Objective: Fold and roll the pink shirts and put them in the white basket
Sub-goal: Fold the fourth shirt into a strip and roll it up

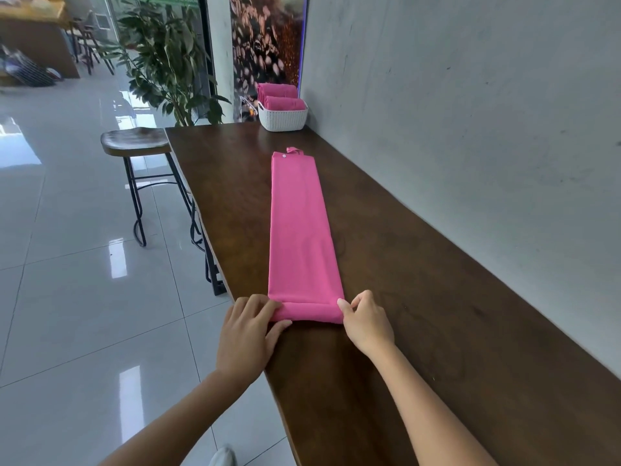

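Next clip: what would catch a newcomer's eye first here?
A long pink shirt, folded into a narrow strip, runs down the dark wooden table. The left hand and right hand grip its rolled near end. At the far end, a white basket holds pink rolls.

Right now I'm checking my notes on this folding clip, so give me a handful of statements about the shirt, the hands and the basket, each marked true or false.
1. Both hands grip the near end of the pink shirt, left hand and right hand at opposite corners. True.
2. The shirt is fully rolled. False: only the near end is turned over; the rest lies flat in a long strip.
3. The white basket already holds pink rolls. True.
4. The basket sits on the stool. False: it stands on the wooden table, at the far end by the wall.
5. The shirt hangs over the table edge. False: it lies wholly on the tabletop.
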`<state>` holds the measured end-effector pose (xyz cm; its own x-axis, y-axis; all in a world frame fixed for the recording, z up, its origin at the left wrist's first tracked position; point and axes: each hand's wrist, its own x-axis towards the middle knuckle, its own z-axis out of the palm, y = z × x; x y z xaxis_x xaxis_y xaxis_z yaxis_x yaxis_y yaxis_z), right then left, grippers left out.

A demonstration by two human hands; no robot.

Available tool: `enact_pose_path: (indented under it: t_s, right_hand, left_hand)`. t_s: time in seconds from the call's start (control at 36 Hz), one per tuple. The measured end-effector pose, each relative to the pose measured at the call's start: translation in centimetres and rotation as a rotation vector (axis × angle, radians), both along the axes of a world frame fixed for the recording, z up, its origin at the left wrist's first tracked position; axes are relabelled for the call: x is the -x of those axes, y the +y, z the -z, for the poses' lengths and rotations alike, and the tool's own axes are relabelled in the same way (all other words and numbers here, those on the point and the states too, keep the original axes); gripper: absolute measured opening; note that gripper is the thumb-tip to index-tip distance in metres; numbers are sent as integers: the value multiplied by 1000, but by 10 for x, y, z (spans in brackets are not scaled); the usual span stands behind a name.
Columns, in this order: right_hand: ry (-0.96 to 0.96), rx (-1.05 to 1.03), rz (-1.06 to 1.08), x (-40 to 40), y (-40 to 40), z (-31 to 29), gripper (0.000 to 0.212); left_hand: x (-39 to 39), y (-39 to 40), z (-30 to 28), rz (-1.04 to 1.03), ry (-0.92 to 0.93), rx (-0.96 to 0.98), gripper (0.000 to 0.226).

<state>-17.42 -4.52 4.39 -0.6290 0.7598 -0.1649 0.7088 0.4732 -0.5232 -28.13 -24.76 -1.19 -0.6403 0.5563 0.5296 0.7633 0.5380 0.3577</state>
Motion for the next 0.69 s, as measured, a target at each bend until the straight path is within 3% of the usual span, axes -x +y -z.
enact_pose_path:
  t_s: [0.08,0.22,0.33,0.47,0.56,0.69]
  right_hand:
    - [0,-8,15,5,4,1,34]
    - [55,-151,38,4,-1,6,33]
    - [131,-293,-34,-3,-9,12,30]
    - [156,-369,-194,-15,-11,22,28]
    - [141,-391,-229,-16,-9,24,40]
    - [115,-374,-227,-6,0,22,33]
  left_hand:
    - [3,-2,2,8,50,40,44]
    - [13,2,1,-13,25,45,38]
    - [21,6,-6,-30,-139,57,44]
    - [35,12,-20,-21,-318,83,26]
    - [44,17,-27,-43,-443,104,29]
    - [57,24,-35,-77,-608,121,36]
